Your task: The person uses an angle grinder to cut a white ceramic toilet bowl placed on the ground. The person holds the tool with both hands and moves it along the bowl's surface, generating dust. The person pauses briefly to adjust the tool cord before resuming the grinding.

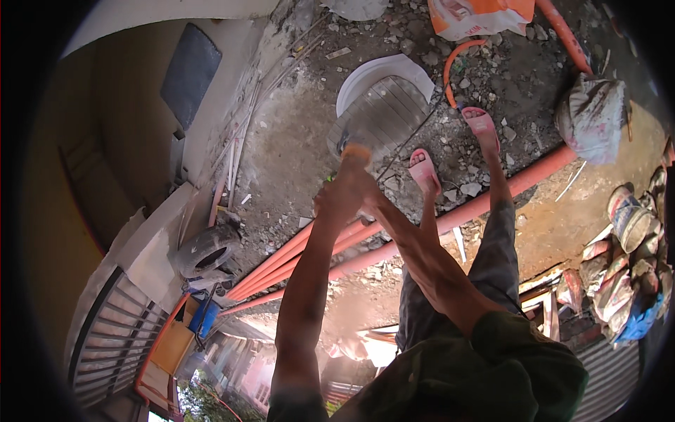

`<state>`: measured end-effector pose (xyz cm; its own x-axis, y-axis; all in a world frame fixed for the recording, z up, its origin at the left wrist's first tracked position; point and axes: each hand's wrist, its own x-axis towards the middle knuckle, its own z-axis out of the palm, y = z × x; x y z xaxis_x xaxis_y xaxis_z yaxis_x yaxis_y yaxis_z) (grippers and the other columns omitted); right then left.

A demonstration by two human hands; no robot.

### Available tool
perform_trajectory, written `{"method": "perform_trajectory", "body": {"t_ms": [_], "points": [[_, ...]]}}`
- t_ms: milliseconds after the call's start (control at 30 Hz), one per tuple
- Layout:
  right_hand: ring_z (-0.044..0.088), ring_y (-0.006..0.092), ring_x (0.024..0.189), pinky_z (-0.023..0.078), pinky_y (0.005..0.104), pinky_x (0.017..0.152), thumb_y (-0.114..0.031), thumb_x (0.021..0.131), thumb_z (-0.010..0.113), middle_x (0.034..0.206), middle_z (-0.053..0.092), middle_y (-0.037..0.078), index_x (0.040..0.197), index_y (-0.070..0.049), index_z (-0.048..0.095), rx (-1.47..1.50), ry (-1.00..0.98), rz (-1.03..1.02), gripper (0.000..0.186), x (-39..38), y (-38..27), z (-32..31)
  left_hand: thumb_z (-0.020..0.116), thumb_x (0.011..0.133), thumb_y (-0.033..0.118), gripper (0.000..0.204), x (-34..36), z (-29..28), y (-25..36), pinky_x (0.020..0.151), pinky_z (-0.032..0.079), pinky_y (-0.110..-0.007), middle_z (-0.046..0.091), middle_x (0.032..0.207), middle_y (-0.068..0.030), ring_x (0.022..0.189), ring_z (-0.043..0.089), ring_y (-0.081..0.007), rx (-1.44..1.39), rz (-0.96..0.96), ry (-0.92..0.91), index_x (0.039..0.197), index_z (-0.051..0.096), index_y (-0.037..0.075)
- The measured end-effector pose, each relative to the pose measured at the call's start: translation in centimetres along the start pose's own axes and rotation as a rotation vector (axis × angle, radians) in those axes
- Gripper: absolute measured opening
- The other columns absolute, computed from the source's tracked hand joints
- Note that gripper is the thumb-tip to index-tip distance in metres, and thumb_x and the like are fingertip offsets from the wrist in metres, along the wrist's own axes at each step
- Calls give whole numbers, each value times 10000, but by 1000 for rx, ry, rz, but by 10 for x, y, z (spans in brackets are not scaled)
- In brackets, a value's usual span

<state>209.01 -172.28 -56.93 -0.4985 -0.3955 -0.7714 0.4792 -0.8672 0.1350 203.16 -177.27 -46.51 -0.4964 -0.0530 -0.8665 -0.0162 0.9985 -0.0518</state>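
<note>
**Rubble-strewn yard frames two hands at a slatted grey panel**

Bare, stony ground [281,162] stretches beside a pale wall at left, with white-and-red sacks [613,292] heaped at far right. Near the middle of the scene, a person in a dark shirt and grey trousers extends both arms. The left hand [333,200] and right hand [363,186] are bunched together at the near end of a blurred orange-and-dark tool [357,152]; how the fingers of each close cannot be told. Just beyond them, the tool overlaps the near end of a grey, slatted panel with rounded corners [390,112], beside a white curved piece [369,72] at its far side; whether tool and panel touch is unclear. A thin dark cord [413,135] runs along the panel's right side, near two pink open-toed sandals [424,172] on the person's feet. Farther off, a curved orange hose [448,70] lies near a white-and-orange bag [481,17]. One thick salmon-coloured pipe [524,181] crosses the ground diagonally on the near side, with several thinner salmon pipes [271,271] bundled at left.
</note>
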Motion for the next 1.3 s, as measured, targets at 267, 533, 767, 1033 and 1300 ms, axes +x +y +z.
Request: {"method": "perform_trajectory", "body": {"t_ms": [267, 533, 767, 1033, 1300], "points": [[595, 114, 804, 499, 302, 739, -429, 1021, 516, 881, 596, 7, 1081, -112, 561, 102, -49, -104, 326, 10, -23, -6, 731, 820, 403, 932, 13, -16, 31, 928, 513, -550, 607, 1152, -275, 1047, 652, -463, 121, 18, -12, 1577, 188, 365], [570, 129, 907, 500, 301, 785, -477, 1049, 452, 992, 575, 26, 1201, -98, 564, 89, 20, -272, 423, -13, -79, 20, 753, 794, 446, 961, 22, -46, 75, 915, 525, -526, 623, 1133, -277, 1041, 659, -449, 274, 157, 46, 1573, 202, 339], [548, 162, 1024, 476, 325, 885, -472, 1047, 437, 1113, 547, 50, 1309, -110, 506, 116, -62, -405, 452, -21, -117, 14, 753, 795, 429, 947, 28, -61, 123, 899, 533, -518, 634, 1095, -285, 1022, 665, -447, 351, 234, 52, 1571, 224, 307], [616, 130, 851, 518, 309, 764, -459, 1023, 510, 943, 638, 16, 1121, -99, 588, 269, 44, -349, 381, -29, -136, 23, 769, 781, 391, 957, 32, -64, 138, 890, 526, -528, 639, 1083, -295, 1008, 661, -462, 374, 233, 51, 1572, 237, 301], [573, 172, 975, 493, 347, 861, -395, 1048, 464, 1060, 569, 52, 1245, -88, 520, 273, -13, -271, 369, -29, -145, 14, 744, 787, 386, 933, 32, -65, 150, 890, 523, -539, 644, 1069, -302, 981, 659, -482, 393, 218, 62, 1571, 245, 296]]}}
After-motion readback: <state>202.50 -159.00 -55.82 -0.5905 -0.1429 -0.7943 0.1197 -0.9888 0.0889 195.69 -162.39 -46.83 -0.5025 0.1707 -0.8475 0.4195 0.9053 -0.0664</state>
